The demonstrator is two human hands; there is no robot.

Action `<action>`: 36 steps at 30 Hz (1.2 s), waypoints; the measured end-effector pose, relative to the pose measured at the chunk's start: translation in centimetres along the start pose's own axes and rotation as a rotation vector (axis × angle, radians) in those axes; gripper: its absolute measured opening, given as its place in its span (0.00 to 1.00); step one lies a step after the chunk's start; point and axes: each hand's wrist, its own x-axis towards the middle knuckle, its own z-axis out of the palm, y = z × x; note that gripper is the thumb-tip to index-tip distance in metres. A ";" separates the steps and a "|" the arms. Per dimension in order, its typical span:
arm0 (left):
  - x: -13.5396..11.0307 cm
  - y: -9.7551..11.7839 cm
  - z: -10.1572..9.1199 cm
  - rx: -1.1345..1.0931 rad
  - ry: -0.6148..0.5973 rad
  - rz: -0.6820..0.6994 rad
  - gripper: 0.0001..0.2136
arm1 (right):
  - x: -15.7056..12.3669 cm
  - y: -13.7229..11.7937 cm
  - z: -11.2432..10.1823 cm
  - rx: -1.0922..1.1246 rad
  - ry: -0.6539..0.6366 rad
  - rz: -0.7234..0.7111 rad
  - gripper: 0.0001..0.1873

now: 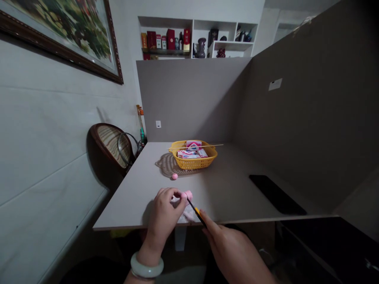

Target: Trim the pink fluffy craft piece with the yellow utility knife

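- Thumb and forefinger of the left grip (166, 207) are pinching a pink lump (189, 193), which sits right at their tips.
- Right grip (225, 240) is curled around a slim black-and-yellow tool (197, 212); the tool slants away from it, its dark tip meeting the pink lump beside the left thumb.
- Between the two grips, below the pink lump, a crumpled whitish wrap (188, 215) lies by the near edge of the bench (127, 201).
- Just beyond the left grip, apart from it, a small pink ball (175, 176) rests on the bench.
- Farther beyond both grips stands a yellow basket (195, 163) with pink-and-white packets (194, 145) in it; a thin stick (218, 145) lies across its top.
- Well to the right of the right grip, a flat black mat (275, 193) lies on the bench.
- Behind the left grip, a pale bracelet (146, 267) circles the wrist.
- Far beyond the grips, above a grey partition (189, 94), shelves (192, 39) hold boxes and vases.
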 end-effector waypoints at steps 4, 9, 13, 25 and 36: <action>-0.1 0.0 0.0 0.046 0.017 0.029 0.05 | 0.2 -0.1 0.1 -0.009 -0.016 0.011 0.28; -0.1 -0.2 0.2 0.032 0.018 -0.006 0.06 | -0.3 0.3 -0.4 -0.015 -0.042 0.020 0.27; 0.0 -0.5 0.3 -0.002 -0.008 -0.039 0.07 | -0.4 0.2 -1.3 -0.059 -0.027 -0.004 0.27; 0.2 -0.7 0.0 -0.012 -0.031 -0.051 0.09 | 0.2 -0.2 -1.7 -0.148 -0.009 -0.028 0.32; 0.5 -0.4 0.1 0.007 -0.038 -0.037 0.10 | 0.1 -0.3 -2.3 -0.117 -0.018 -0.023 0.30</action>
